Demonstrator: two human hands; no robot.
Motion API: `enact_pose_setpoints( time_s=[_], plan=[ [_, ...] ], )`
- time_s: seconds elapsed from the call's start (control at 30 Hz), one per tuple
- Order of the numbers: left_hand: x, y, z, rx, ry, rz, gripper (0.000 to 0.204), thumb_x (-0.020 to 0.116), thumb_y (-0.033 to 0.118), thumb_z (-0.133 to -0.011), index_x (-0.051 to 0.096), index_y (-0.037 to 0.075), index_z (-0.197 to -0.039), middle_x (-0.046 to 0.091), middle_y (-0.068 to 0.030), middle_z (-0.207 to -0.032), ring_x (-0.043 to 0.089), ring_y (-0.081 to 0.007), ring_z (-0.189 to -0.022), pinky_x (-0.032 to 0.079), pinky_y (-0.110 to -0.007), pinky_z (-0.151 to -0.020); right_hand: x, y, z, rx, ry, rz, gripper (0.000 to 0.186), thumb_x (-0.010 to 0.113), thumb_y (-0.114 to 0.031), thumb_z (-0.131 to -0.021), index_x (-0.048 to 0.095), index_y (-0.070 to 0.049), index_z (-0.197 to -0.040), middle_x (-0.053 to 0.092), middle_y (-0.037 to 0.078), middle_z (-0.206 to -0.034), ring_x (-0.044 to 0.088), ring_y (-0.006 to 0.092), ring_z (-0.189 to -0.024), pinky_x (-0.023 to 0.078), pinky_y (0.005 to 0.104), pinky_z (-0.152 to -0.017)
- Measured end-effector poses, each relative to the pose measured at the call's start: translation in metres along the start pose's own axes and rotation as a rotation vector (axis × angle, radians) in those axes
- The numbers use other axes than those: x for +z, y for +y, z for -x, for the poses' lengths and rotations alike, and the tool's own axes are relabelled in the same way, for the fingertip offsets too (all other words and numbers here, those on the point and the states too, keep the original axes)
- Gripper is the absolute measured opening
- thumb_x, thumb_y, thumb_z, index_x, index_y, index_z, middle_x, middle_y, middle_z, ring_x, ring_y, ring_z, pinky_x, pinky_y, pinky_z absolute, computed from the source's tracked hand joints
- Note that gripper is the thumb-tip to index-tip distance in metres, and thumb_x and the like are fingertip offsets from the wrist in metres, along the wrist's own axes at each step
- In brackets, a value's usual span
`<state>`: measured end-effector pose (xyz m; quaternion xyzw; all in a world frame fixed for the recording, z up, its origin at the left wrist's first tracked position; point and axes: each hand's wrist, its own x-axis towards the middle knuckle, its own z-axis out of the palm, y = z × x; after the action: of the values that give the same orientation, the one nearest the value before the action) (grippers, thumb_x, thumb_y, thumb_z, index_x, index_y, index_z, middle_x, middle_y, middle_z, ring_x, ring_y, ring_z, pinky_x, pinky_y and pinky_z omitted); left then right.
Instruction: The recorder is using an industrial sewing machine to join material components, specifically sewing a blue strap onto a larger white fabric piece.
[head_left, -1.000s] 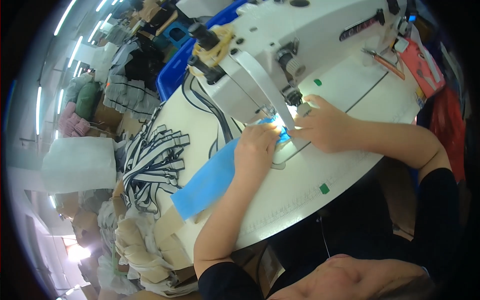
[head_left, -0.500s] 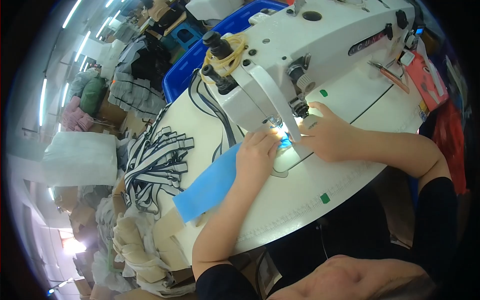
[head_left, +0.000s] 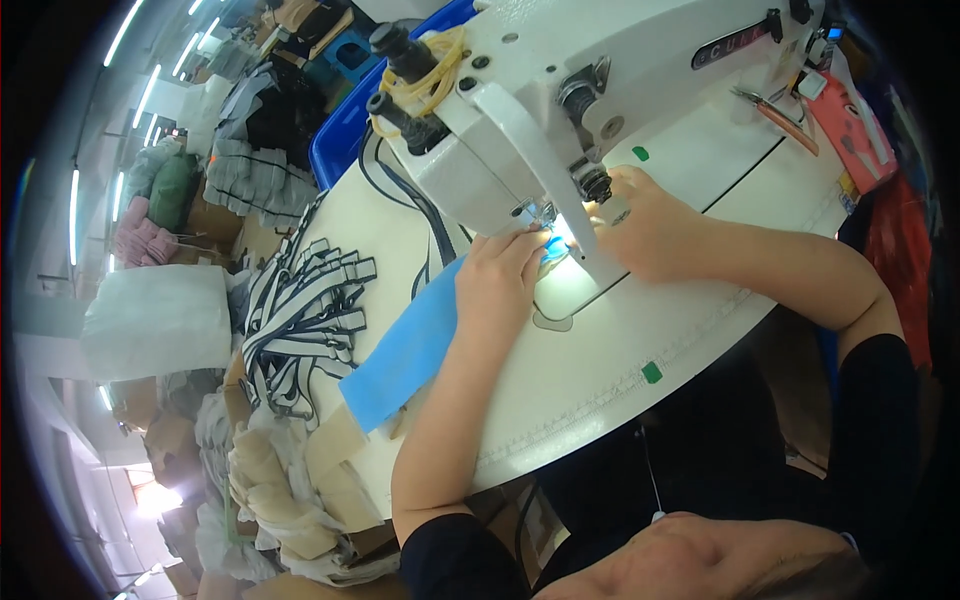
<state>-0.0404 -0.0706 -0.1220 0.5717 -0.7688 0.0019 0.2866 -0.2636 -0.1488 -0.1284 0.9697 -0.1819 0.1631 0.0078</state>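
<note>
A strip of light blue fabric [head_left: 400,355] lies slanting across the white sewing table, its far end under the lit needle area of a white sewing machine [head_left: 640,60]. My left hand [head_left: 497,275] rests on the strip's far part, bent fingers pressing it down just left of the needle. Right of the needle is my right hand [head_left: 648,228], its fingers curled in toward the machine head. A white curved bar [head_left: 525,140] and the machine's fittings partly cover those fingertips; whatever lies between them is hidden. A darker blue bit shows in the light between both hands.
A heap of black-and-white straps [head_left: 300,320] lies left on the table [head_left: 560,405]. More straps run behind the machine head. Orange-handled pliers [head_left: 785,125] and a pink item [head_left: 850,130] lie at the right. A blue bin [head_left: 335,140] stands behind; cream fabric [head_left: 275,480] hangs by the left edge.
The whole view has shifted slightly. My right hand has moved a little farther in beside the machine head, its fingers more curled. My left hand stays pressed on the blue fabric strip.
</note>
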Motion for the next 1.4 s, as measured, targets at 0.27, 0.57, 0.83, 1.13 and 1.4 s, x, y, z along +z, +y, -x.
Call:
enact_pose_setpoints(
  time_s=[0.27,0.57,0.83,1.13,1.4],
  plan=[
    [-0.008,0.005,0.005,0.033,-0.075,0.0,0.023,0.073,0.01,-0.077,0.072,0.009,-0.099,0.066,-0.0085,-0.111,0.061,-0.0298,-0.098,0.05,-0.04,-0.087,0.005,0.015,-0.001,0.104,0.093,-0.55,0.047,0.052,0.006,-0.076,0.073,-0.023,-0.106,0.047,0.002,-0.083,0.048,0.0209,-0.095,0.031,0.0401,-0.099],
    [-0.009,0.005,0.006,-0.002,-0.057,0.033,0.018,0.074,0.01,-0.077,0.072,0.008,-0.095,0.067,-0.0101,-0.109,0.061,-0.0302,-0.096,0.051,-0.04,-0.084,0.013,0.016,-0.002,0.021,0.175,-0.468,0.043,0.051,0.006,-0.077,0.072,-0.019,-0.103,0.053,0.001,-0.088,0.05,0.0192,-0.1,0.031,0.0403,-0.101],
    [-0.013,0.008,0.005,-0.069,-0.131,0.035,0.022,0.073,0.007,-0.079,0.074,0.01,-0.101,0.067,-0.0089,-0.116,0.061,-0.0296,-0.106,0.049,-0.039,-0.09,0.011,0.019,-0.002,0.134,0.172,-0.637,0.039,0.049,0.007,-0.076,0.071,-0.016,-0.098,0.058,0.001,-0.093,0.053,0.0199,-0.098,0.032,0.0408,-0.103],
    [-0.008,0.005,0.005,0.031,-0.038,0.03,0.018,0.074,0.01,-0.077,0.073,0.009,-0.095,0.066,-0.0081,-0.109,0.061,-0.0294,-0.099,0.051,-0.039,-0.084,0.009,0.018,-0.002,0.01,0.024,-0.387,0.039,0.061,-0.001,-0.075,0.068,-0.019,-0.109,0.051,0.023,-0.119,0.045,0.0381,-0.115,0.036,0.049,-0.102],
    [-0.006,-0.004,0.007,0.052,-0.044,0.019,0.018,0.073,0.011,-0.079,0.074,0.01,-0.097,0.067,-0.0081,-0.109,0.061,-0.0297,-0.099,0.051,-0.038,-0.085,0.008,0.001,-0.001,0.035,0.179,-0.189,0.031,0.06,0.0,-0.082,0.073,-0.019,-0.103,0.055,0.005,-0.092,0.052,0.0235,-0.104,0.036,0.042,-0.099]
  ],
)
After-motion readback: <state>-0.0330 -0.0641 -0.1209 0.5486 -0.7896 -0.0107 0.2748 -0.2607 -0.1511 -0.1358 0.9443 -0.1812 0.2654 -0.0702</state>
